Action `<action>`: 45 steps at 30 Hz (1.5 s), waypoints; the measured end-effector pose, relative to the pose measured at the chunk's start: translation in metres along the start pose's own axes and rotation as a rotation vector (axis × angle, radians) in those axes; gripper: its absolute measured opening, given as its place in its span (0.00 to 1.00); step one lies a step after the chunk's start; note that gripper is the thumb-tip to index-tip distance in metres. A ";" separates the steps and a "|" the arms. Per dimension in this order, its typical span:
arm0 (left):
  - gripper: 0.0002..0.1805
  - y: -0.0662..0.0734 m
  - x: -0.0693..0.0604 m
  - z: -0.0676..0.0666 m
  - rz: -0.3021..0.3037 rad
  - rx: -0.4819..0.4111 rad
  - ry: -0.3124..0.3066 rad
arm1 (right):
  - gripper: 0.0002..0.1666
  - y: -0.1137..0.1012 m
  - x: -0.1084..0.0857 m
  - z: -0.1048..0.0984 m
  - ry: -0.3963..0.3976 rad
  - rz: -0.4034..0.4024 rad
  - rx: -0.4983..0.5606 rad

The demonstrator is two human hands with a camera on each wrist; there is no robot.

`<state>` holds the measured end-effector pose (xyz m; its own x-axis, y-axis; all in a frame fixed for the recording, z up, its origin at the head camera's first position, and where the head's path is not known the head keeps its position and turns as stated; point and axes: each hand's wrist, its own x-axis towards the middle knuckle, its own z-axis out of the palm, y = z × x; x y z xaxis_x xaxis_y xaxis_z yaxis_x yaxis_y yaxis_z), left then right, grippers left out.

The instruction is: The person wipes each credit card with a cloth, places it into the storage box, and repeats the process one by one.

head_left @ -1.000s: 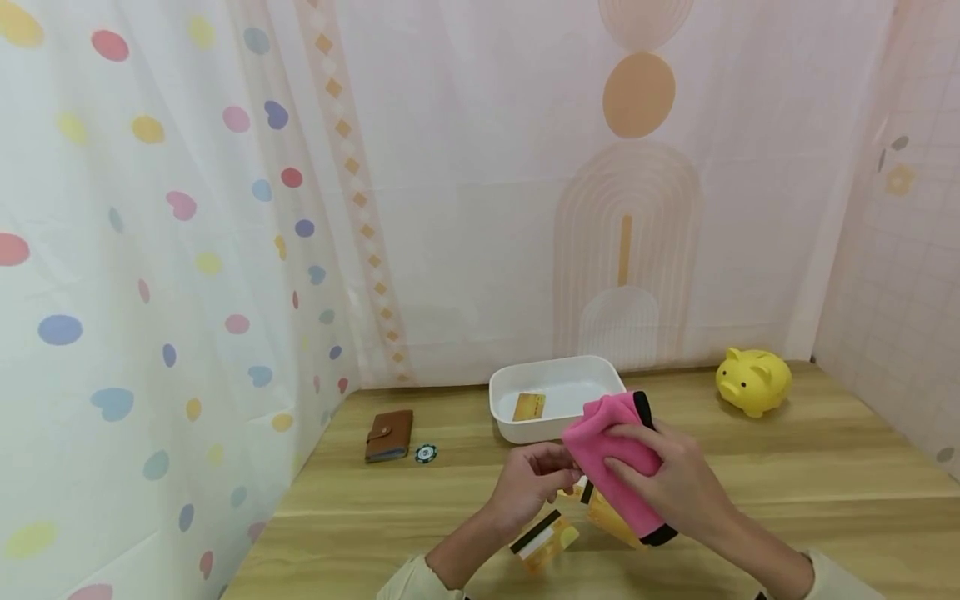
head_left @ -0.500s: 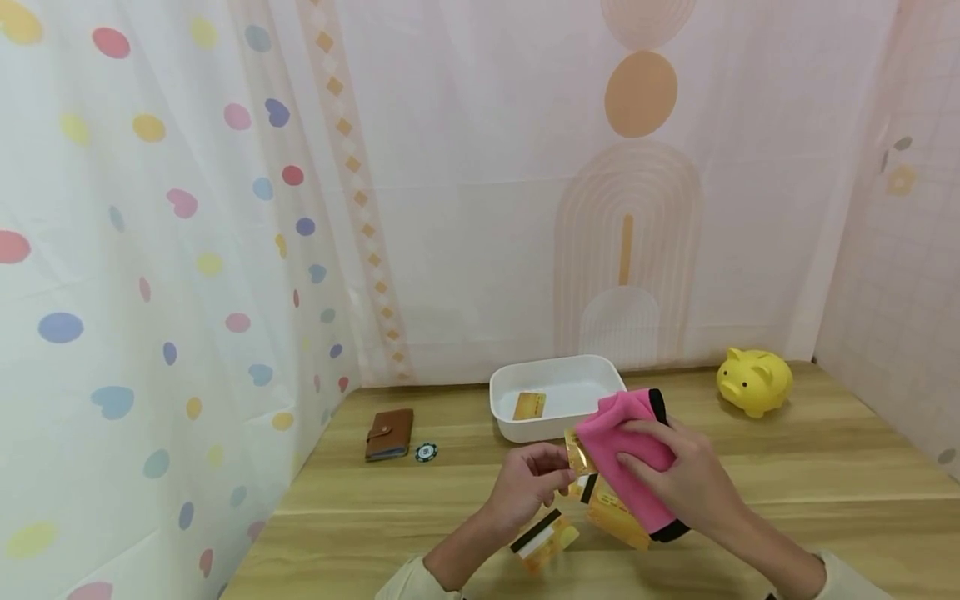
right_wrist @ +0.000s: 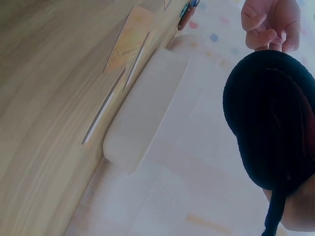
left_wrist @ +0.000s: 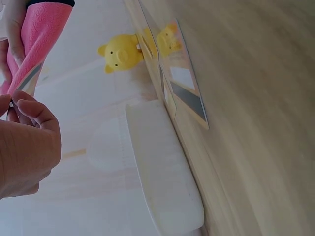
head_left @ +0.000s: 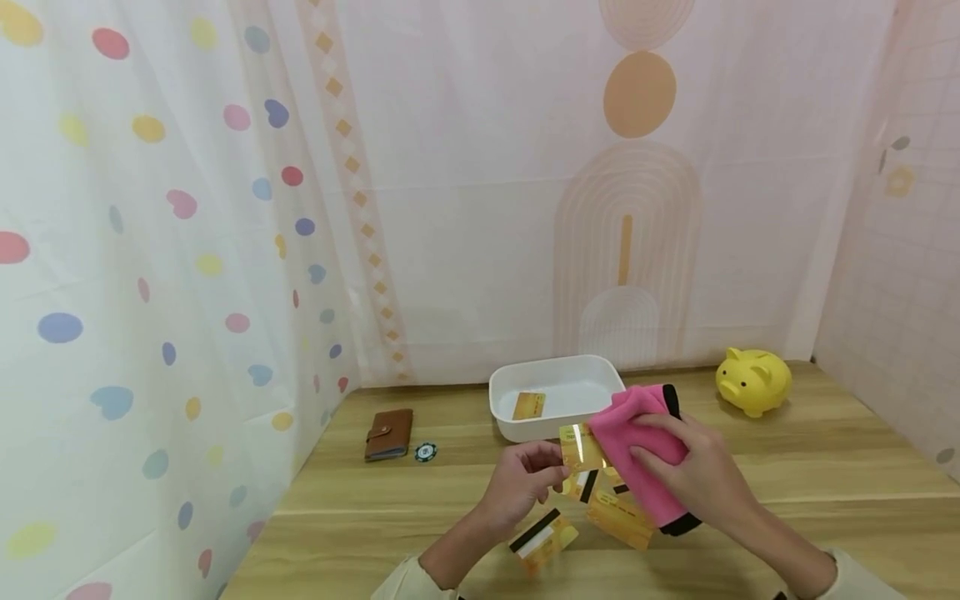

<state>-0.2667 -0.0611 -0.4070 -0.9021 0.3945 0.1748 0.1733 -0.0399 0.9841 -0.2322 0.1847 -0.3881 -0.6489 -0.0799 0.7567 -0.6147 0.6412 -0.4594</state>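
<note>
Above the table, my left hand [head_left: 521,483] pinches a gold bank card [head_left: 582,448] by its left edge. My right hand [head_left: 701,471] grips a folded pink cloth [head_left: 637,442] with black trim, which covers the card's right end. In the left wrist view, the left thumb and fingers [left_wrist: 37,110] meet on the card's edge beside the cloth. The black-trimmed edge of the cloth [right_wrist: 270,118] fills much of the right wrist view and hides most of the right hand. Several more bank cards [head_left: 621,521] lie on the table below, one showing its black stripe [head_left: 543,540].
Behind the hands stands a white tray [head_left: 500,429] with one gold card [head_left: 529,406] inside. A brown card wallet [head_left: 390,435] and a poker chip [head_left: 426,452] lie to the left. The yellow piggy bank [head_left: 753,382] sits at the back right, near the curtain.
My right hand has drawn the pink cloth to the right along the card, uncovering more of its gold face. The left hand has shifted only slightly left and keeps its pinch.
</note>
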 end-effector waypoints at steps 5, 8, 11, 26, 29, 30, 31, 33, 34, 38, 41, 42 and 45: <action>0.08 0.000 -0.001 -0.004 -0.007 -0.001 0.015 | 0.19 0.002 -0.002 -0.003 0.002 0.031 0.030; 0.08 -0.001 -0.001 -0.006 -0.009 -0.005 0.021 | 0.20 0.004 -0.002 -0.005 0.007 0.043 0.027; 0.06 -0.001 0.001 -0.007 -0.014 -0.012 0.020 | 0.20 0.006 -0.001 -0.007 0.012 0.042 0.014; 0.06 -0.002 0.005 -0.015 -0.084 -0.207 0.058 | 0.20 0.012 0.005 -0.014 0.024 0.049 -0.029; 0.07 -0.004 0.007 -0.020 -0.083 -0.260 0.073 | 0.20 0.012 0.004 -0.013 0.021 0.043 -0.027; 0.07 -0.004 0.007 -0.021 -0.083 -0.279 0.079 | 0.20 0.012 0.004 -0.013 0.019 0.041 -0.026; 0.06 -0.005 0.009 -0.023 -0.081 -0.294 0.085 | 0.19 0.012 0.003 -0.013 0.021 0.041 -0.025; 0.06 -0.008 0.013 -0.026 -0.079 -0.321 0.099 | 0.19 0.013 0.001 -0.013 0.022 0.043 -0.024; 0.05 -0.009 0.015 -0.027 -0.075 -0.330 0.106 | 0.19 0.013 0.001 -0.013 0.023 0.042 -0.025; 0.04 -0.015 0.028 -0.033 -0.073 -0.374 0.161 | 0.19 0.015 -0.002 -0.012 0.029 0.028 -0.030; 0.06 -0.018 0.040 -0.037 -0.077 -0.410 0.218 | 0.20 0.016 -0.001 -0.012 0.033 0.011 -0.028; 0.06 -0.018 0.043 -0.038 -0.081 -0.414 0.235 | 0.20 0.017 -0.001 -0.012 0.035 0.009 -0.025; 0.07 -0.021 0.052 -0.042 -0.090 -0.419 0.280 | 0.20 0.016 0.000 -0.012 0.036 0.012 -0.020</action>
<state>-0.3340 -0.0784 -0.4169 -0.9874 0.1547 0.0342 -0.0317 -0.4045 0.9140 -0.2371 0.2041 -0.3902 -0.6395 -0.0444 0.7675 -0.5973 0.6572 -0.4597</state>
